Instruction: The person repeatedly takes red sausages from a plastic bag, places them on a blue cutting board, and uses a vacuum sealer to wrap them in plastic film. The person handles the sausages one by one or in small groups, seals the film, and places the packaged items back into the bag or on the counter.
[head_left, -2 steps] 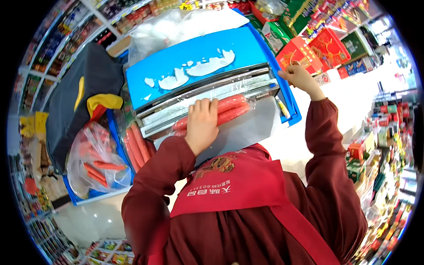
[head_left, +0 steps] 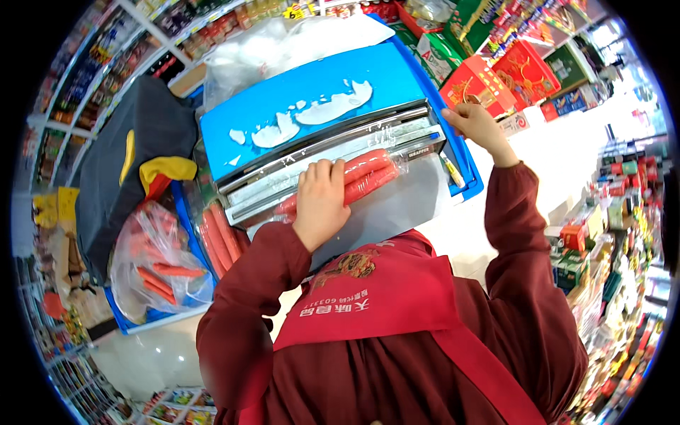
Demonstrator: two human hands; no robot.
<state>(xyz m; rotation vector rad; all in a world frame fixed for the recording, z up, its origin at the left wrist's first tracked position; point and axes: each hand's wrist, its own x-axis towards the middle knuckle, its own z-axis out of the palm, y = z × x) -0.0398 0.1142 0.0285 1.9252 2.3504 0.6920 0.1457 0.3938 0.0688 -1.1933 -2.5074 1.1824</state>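
Observation:
Several long red sausages [head_left: 370, 174] lie together in clear film along the front of a film-wrapping machine [head_left: 287, 113] with a blue top. My left hand [head_left: 323, 202] lies across their left part, with its fingers bent over them and the film. Beyond the machine's right end is my right hand [head_left: 479, 127], raised, thumb and fingers pinched together. What it pinches, if anything, is too small to make out. More red sausages [head_left: 219, 238] lie to the left of the machine.
A clear plastic bag [head_left: 161, 265] of red sausages sits in the blue tray [head_left: 168, 324] at left, beside a dark jacket [head_left: 134, 163]. Crumpled white plastic [head_left: 265, 46] lies behind the machine. Red gift boxes [head_left: 478, 85] stand at the far right. A marker [head_left: 453, 171] lies near the right edge.

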